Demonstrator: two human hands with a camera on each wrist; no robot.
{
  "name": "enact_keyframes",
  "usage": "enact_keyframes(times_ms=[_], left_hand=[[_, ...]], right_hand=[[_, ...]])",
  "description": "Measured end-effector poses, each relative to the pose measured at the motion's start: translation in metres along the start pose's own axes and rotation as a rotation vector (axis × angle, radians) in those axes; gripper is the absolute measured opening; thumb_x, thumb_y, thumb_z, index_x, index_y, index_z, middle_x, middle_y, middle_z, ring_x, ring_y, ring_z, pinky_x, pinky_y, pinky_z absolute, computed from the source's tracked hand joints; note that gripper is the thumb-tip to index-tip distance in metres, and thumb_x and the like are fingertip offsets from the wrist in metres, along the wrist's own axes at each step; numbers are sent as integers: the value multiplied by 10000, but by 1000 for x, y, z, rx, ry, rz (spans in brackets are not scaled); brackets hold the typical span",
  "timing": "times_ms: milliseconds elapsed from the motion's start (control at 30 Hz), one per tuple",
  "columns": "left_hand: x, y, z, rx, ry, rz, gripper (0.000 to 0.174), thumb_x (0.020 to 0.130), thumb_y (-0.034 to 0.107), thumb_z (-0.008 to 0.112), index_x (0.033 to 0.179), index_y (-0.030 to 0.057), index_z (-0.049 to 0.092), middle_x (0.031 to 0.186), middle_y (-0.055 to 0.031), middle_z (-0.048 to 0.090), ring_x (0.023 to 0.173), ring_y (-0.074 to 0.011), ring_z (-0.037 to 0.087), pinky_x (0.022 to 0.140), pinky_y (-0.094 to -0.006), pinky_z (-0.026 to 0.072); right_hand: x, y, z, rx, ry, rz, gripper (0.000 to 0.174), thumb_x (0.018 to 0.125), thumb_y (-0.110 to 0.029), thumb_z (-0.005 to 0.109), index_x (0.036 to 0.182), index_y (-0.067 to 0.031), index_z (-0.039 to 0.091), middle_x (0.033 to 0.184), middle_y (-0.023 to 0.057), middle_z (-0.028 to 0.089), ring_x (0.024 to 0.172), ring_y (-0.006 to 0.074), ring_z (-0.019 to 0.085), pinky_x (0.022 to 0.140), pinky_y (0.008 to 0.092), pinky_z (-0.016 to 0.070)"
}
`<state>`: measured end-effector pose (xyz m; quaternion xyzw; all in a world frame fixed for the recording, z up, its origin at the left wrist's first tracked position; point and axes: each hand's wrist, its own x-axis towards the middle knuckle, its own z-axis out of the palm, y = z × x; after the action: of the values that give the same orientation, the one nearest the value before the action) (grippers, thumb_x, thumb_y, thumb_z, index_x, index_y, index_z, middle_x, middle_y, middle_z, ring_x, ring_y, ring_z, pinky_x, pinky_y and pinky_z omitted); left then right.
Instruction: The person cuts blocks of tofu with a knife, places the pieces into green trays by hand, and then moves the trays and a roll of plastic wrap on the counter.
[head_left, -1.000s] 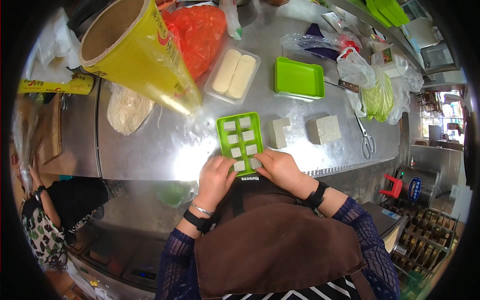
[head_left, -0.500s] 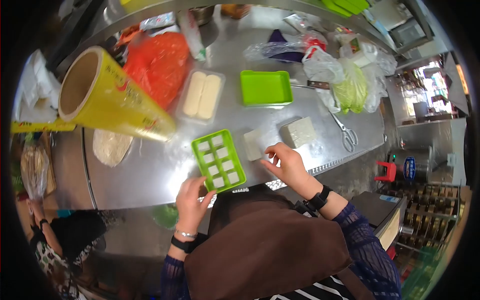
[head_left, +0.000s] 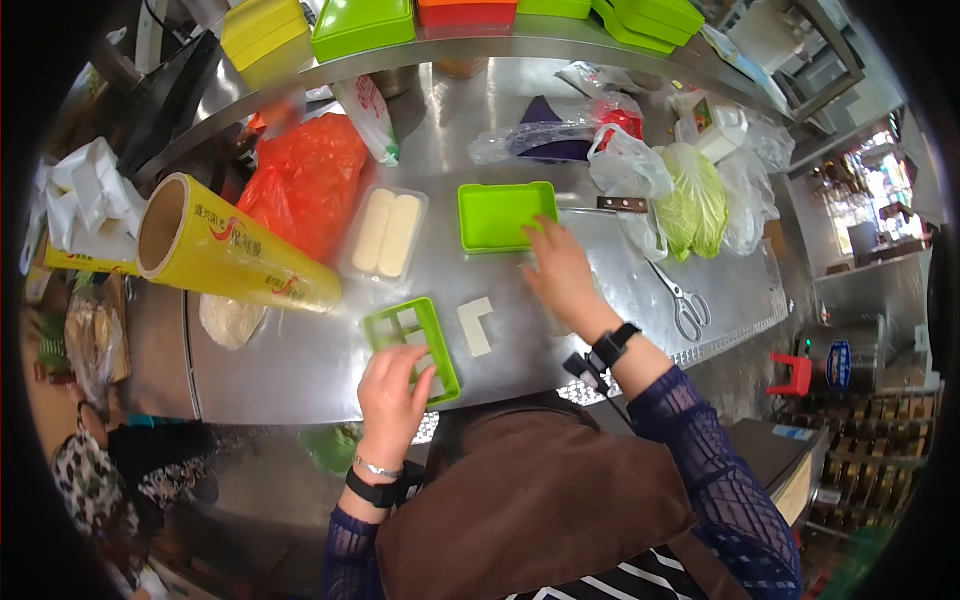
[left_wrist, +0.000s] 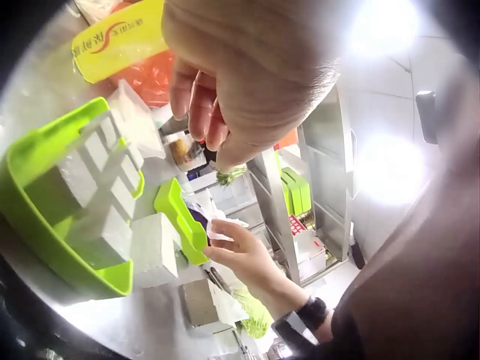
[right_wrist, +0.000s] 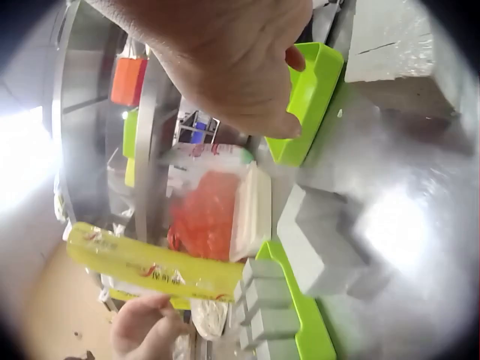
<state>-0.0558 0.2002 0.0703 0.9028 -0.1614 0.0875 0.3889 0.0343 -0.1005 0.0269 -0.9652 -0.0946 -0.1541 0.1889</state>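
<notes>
A green box [head_left: 447, 360] holds several pale grey blocks [left_wrist: 101, 236] in two rows. Over its near part is my left hand [head_left: 393, 395], fingers loosely bent and holding nothing; it hides some of the blocks in the head view. Farther off, my right hand [head_left: 562, 275] reaches to the near right edge of an empty, shallow green tray [head_left: 500, 232], its fingers extended and its fingertips right at the rim. An L-shaped grey block [head_left: 472, 333] stands just right of the box. The larger grey block [right_wrist: 390, 45] is mostly hidden beneath my right arm in the head view.
A clear tub of two white rolls [head_left: 385, 235], a red plastic bag [head_left: 305, 180] and a big yellow film roll [head_left: 250, 255] occupy the left. To the right lie a knife [head_left: 622, 204], scissors [head_left: 688, 310] and bagged cabbage [head_left: 692, 205]. A shelf [head_left: 450, 48] runs across the back.
Both hands were at the box's near edge, touching blocks. My right hand has left it and moved forward to the shallow tray; my left stays by the box. The head view has shifted.
</notes>
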Motion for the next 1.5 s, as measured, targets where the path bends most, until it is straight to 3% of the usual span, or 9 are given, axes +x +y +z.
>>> enact_keyframes(times_ms=[33, 133, 333, 433, 533, 633, 867, 1067, 1500], left_hand=[[2, 6, 8, 22, -3, -24, 338, 788, 41, 825, 1102, 49, 701, 1054, -141, 697, 978, -360, 672, 832, -431, 557], [10, 19, 41, 111, -35, -100, 402, 785, 85, 834, 1155, 33, 685, 1138, -170, 681, 1041, -387, 657, 884, -447, 551], [23, 47, 102, 353, -80, -257, 687, 776, 168, 860, 1361, -27, 557, 1198, -235, 658, 1062, -415, 663, 885, -462, 566], [24, 54, 127, 433, -136, -418, 806, 780, 206, 867, 1429, -69, 477, 1170, -275, 662, 994, -420, 692, 819, -466, 587], [23, 49, 143, 470, -138, -557, 856, 791, 210, 855, 1465, -89, 422, 1116, -288, 675, 915, -426, 711, 751, -472, 596], [26, 45, 149, 476, -125, -622, 845, 803, 189, 837, 1470, -102, 407, 1071, -288, 688, 863, -438, 716, 720, -482, 597], [17, 35, 151, 426, -37, -574, 882, 787, 178, 840, 1480, -124, 385, 1037, -266, 685, 822, -409, 712, 678, -472, 588], [13, 42, 137, 294, -66, -551, 926, 798, 157, 839, 1515, -126, 324, 1191, -315, 642, 994, -448, 685, 828, -473, 582], [6, 38, 129, 168, -107, -571, 934, 821, 176, 835, 1526, -128, 302, 1300, -357, 592, 1109, -488, 647, 927, -481, 559]], right_hand=[[12, 10, 2, -34, 68, -11, 378, 807, -89, 728, 1185, -73, 711, 1245, 164, 682, 1155, 382, 647, 920, 505, 544], [32, 52, 21, -144, -442, -140, 246, 809, -146, 738, 1047, -88, 749, 1123, 131, 730, 1062, 347, 667, 884, 478, 546], [28, 91, 31, 10, -581, -303, 179, 798, -192, 748, 945, -88, 749, 956, 116, 722, 934, 338, 701, 778, 473, 556], [29, 77, 1, 130, -374, -447, 203, 802, -204, 761, 952, -72, 730, 947, 128, 703, 932, 351, 702, 749, 484, 562], [24, 31, -5, 436, -436, -420, 208, 779, -170, 774, 925, -37, 706, 960, 161, 690, 929, 374, 700, 783, 486, 574], [15, -1, 25, 394, -537, -476, 225, 796, -175, 774, 938, -20, 693, 991, 168, 684, 925, 381, 696, 790, 488, 574], [20, 5, 17, 492, -606, -410, 217, 801, -99, 767, 991, -18, 699, 1014, 171, 685, 906, 381, 697, 784, 462, 576], [57, 51, 9, 581, -434, -141, 321, 793, 0, 756, 1111, -8, 710, 1076, 172, 693, 934, 383, 687, 832, 455, 561], [73, 49, 49, 263, -444, -287, 319, 796, -40, 773, 1109, -27, 710, 1115, 167, 679, 1001, 396, 680, 859, 456, 563]])
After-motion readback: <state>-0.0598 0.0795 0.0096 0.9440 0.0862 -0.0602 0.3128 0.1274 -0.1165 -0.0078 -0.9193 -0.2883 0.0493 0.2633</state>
